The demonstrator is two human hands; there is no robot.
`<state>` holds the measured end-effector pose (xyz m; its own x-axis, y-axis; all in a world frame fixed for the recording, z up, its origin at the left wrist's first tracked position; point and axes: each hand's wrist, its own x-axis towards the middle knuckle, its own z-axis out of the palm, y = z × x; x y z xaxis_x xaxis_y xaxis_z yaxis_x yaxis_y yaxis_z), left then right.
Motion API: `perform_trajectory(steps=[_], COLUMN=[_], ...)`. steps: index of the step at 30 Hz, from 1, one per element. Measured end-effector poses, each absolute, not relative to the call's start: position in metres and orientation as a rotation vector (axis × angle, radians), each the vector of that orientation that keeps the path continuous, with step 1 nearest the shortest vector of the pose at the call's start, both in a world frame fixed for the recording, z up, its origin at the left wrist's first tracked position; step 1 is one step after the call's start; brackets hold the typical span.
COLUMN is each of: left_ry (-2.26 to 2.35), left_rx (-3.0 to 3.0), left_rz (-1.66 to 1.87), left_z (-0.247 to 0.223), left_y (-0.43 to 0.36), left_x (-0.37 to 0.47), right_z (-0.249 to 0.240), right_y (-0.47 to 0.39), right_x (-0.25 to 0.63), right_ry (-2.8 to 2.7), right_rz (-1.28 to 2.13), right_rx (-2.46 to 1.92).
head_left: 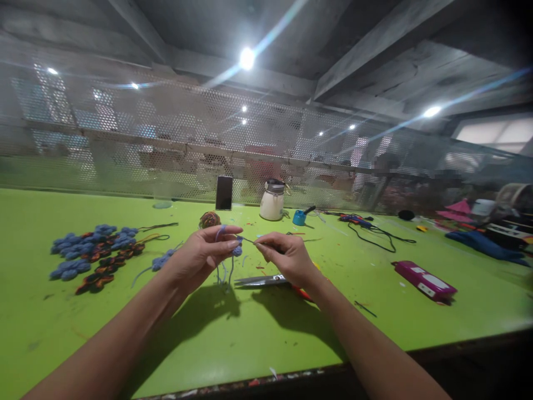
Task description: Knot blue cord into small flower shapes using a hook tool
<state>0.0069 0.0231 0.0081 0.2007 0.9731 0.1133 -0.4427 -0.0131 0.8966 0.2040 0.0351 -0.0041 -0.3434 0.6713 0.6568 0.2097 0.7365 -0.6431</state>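
My left hand [208, 253] pinches a small piece of blue crochet [237, 250] between thumb and fingers, with blue yarn looped over a finger and strands hanging below. My right hand [287, 256] is closed on a thin crochet hook [249, 240], whose tip meets the blue piece. Under my right hand lie scissors [262, 281] with red handles, blades toward the left. Blue crocheted flowers [70, 246] and dark orange-black ones [100, 276] lie at the left. A multicoloured yarn ball [209, 220] sits behind my left hand.
On the green table [208, 344] stand a phone [224, 193], a white jar [272, 203] and a small blue pot [298, 217]. A magenta power strip [425, 280] and dark cords [375, 229] lie to the right. Behind runs a perforated metal screen [200, 128].
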Motion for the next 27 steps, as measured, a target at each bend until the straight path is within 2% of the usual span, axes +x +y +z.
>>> perform_trajectory(steps=[7,14,18,21,27], left_ry=[0.667,0.611,0.587,0.606,0.732], left_rx=[1.069,1.061,1.05,1.07,1.141], left_rz=[1.272,1.265,1.248,1.264,1.285], left_z=[0.008,0.004,0.003,0.004,0.006], left_y=[0.021,0.026,0.027,0.027,0.025], left_x=[0.008,0.008,0.007,0.009,0.013], right_z=[-0.004,-0.009,-0.013,-0.014,-0.008], right_y=[0.034,0.032,0.031,0.031,0.023], right_x=[0.202,0.194,0.19,0.188,0.183], right_ry=[-1.829,-1.557,-1.457,-1.414,-1.525], right_rz=[0.742,1.331,1.526,1.546,1.324], right_rx=[-0.721,-0.673,-0.623,-0.651,-0.778])
